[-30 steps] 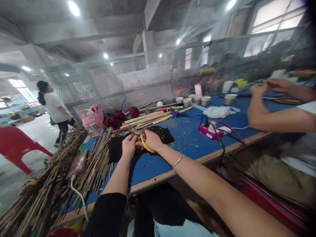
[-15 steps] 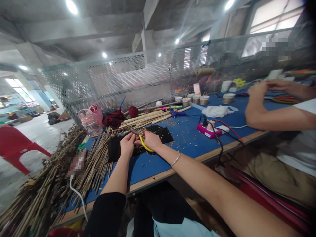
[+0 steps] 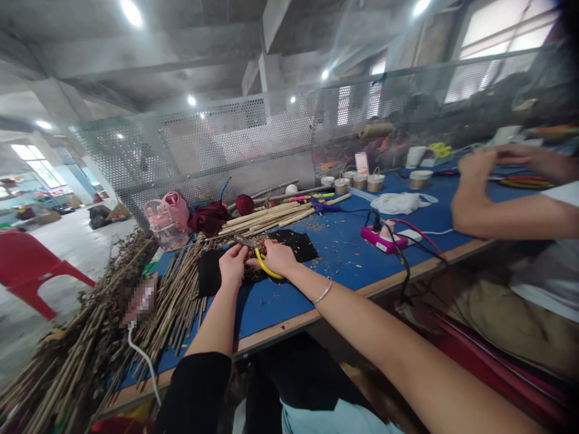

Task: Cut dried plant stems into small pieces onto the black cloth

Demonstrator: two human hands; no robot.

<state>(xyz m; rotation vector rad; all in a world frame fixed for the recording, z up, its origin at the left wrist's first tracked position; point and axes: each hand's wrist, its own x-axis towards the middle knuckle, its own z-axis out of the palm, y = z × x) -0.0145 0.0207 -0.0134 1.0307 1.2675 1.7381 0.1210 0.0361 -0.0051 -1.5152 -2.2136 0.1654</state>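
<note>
My right hand (image 3: 279, 256) is closed around yellow-handled pruning shears (image 3: 268, 269), whose metal blades point left over the table. Just left of the blades, my left hand (image 3: 232, 265) has its fingers pinched together; whatever sits between them is too small to make out. Both hands are above a black cloth (image 3: 301, 243) strewn with short cut bits. A bundle of thin dry stems (image 3: 176, 298) lies to the left of my left hand. Behind the hands, thicker pale sticks (image 3: 271, 216) are stacked on the blue table (image 3: 271, 304).
A pink transparent bag (image 3: 167, 220) and dark red cloth (image 3: 208, 218) stand at the back left. To the right are a purple power strip (image 3: 383, 241) with cables, a white plastic bag (image 3: 400, 203) and small pots (image 3: 374, 182). A co-worker's arms (image 3: 479, 193) rest at far right.
My left hand has shifted very slightly left. My right hand keeps its grip on the shears. The co-worker's hands have moved a little.
</note>
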